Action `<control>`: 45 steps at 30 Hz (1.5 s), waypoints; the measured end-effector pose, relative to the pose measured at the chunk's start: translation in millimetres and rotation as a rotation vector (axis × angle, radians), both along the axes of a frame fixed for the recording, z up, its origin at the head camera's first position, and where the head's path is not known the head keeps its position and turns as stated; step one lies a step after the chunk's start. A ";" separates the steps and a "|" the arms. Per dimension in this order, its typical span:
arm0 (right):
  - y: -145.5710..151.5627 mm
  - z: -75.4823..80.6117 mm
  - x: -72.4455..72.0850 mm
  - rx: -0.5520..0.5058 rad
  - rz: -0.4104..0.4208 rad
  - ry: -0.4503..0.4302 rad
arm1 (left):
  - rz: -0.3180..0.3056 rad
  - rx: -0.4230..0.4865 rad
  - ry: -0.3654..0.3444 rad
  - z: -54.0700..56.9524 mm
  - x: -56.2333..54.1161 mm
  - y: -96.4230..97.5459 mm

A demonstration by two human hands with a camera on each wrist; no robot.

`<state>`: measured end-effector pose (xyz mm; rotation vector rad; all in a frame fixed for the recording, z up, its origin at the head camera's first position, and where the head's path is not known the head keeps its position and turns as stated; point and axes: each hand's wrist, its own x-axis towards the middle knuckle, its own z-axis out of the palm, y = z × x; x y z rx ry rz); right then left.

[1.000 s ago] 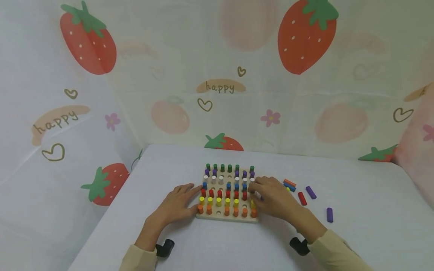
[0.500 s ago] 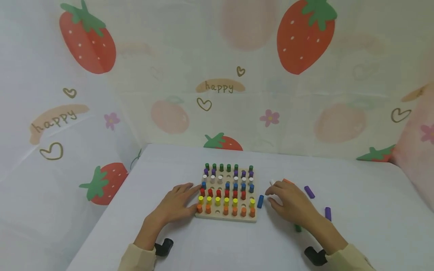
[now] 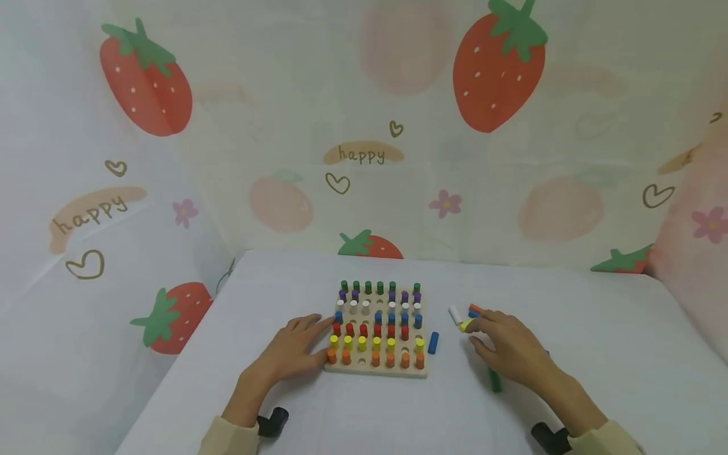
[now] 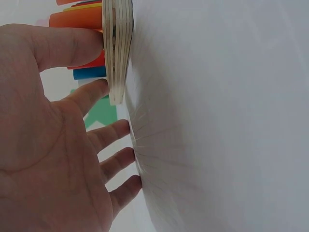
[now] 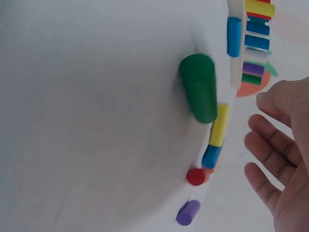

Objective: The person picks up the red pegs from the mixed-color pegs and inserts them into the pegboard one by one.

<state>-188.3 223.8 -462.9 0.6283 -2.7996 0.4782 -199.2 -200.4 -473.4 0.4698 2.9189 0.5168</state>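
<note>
A wooden pegboard (image 3: 375,373) stands on the white table with rows of coloured pegs upright in it and a few bare holes. My left hand (image 3: 290,351) rests at its left side; in the left wrist view the thumb and index finger touch the board's edge (image 4: 117,53), the other fingers spread on the tabletop. My right hand (image 3: 509,347) hovers over loose pegs, fingers loosely bent, with nothing seen between them. Nearest its fingertips in the head view lies a yellow peg (image 3: 466,326), beside a white peg (image 3: 455,315) and an orange peg (image 3: 476,309).
A loose blue peg (image 3: 433,342) lies just right of the board, and a green peg (image 3: 495,380) below my right hand. The right wrist view also shows a red peg (image 5: 196,177) and a purple peg (image 5: 189,212). A printed strawberry curtain (image 3: 364,202) closes off the back.
My right hand has moved right, from the board's right side to the loose pegs, uncovering a blue peg upright in the board. The left hand stays at the board; the head view has tilted slightly.
</note>
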 end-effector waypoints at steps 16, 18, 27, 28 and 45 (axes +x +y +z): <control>27.0 -4.9 -4.7 0.037 0.024 0.053 | 0.003 -0.002 0.001 0.1 -0.2 -1.7; 29.7 -6.2 -5.1 0.037 0.036 0.062 | 0.005 -0.005 -0.001 0.2 -0.4 -1.3; 39.3 -7.1 -8.6 0.039 0.032 0.005 | 0.008 0.001 -0.008 -1.3 -0.5 -0.8; 40.2 -7.5 -9.1 0.040 0.032 -0.001 | 0.008 -0.001 -0.007 -1.3 -0.6 -0.7; 41.6 -9.9 -5.1 0.146 -0.037 -0.044 | 0.007 -0.015 -0.009 0.4 1.4 0.7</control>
